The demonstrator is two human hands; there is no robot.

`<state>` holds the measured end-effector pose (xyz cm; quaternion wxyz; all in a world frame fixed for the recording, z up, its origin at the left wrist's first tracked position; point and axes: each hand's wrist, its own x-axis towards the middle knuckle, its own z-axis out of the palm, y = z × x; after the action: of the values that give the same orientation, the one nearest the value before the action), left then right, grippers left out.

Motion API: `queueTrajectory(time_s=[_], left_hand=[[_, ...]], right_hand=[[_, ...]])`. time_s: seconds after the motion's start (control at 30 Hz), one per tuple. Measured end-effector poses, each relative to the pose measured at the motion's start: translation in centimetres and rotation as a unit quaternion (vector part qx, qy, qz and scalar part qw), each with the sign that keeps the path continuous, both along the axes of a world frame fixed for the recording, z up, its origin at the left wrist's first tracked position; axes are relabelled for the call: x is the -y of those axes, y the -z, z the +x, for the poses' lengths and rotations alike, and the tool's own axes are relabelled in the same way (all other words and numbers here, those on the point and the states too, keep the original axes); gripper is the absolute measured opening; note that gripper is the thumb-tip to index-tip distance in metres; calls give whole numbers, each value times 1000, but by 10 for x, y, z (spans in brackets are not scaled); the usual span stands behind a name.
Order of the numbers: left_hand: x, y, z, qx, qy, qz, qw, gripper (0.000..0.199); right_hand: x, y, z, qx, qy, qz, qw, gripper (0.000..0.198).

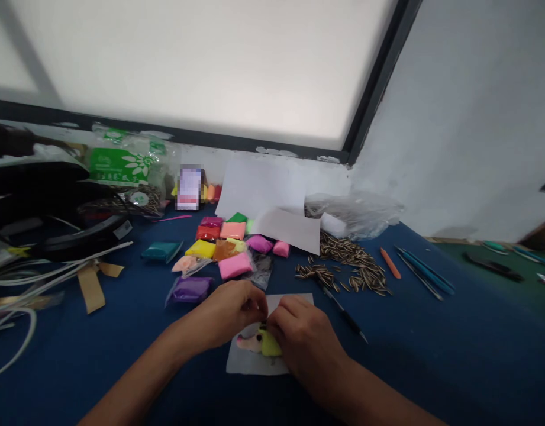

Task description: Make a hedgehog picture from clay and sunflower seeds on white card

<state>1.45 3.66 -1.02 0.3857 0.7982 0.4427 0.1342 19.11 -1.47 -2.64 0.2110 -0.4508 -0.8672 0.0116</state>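
Lower centre of frame | left hand and right hand, fingers pinched together, apparently on a small dark bit atop yellow-green clay figure | figure on grey card.

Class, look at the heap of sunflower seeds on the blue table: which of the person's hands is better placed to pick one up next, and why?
Probably the right hand: the sunflower seeds lie up on its side, while the left hand would have to cross over the clay figure.

Clay packets lie behind the paper sheet, seeds to their right.
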Motion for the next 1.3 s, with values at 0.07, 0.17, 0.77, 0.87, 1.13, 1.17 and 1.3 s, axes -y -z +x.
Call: queueTrajectory(time_s=[0.07, 0.17, 0.77, 0.87, 1.13, 1.17, 1.3], left_hand=[[0, 0, 0, -1, 0, 1, 1000, 17], [0, 0, -1, 0, -1, -6, 1000, 17], [0, 0, 1, -6, -2, -1, 1000, 15], [2, -2, 1, -9, -4, -1, 1000, 17], [1, -2, 0, -8, 2, -1, 1000, 16], [1, -2, 0, -11, 3, 0, 1000, 16], [2, -4, 0, -18, 2, 11, 1000, 15]], right_hand=[[1, -2, 0, 0, 5, -16, 1000, 19], [3, -10, 2, -32, 11, -57, 998, 9], [-6, -11, 12, -32, -20, -33, 999, 20], [-3, -16, 11, -50, -24, -37, 998, 20], [-2, -15, 7, -26, -26, -34, 999, 12], [-2, -13, 6, -22, -24, -34, 999, 13], [-3, -9, 6, -22, -25, -42, 999, 17]])
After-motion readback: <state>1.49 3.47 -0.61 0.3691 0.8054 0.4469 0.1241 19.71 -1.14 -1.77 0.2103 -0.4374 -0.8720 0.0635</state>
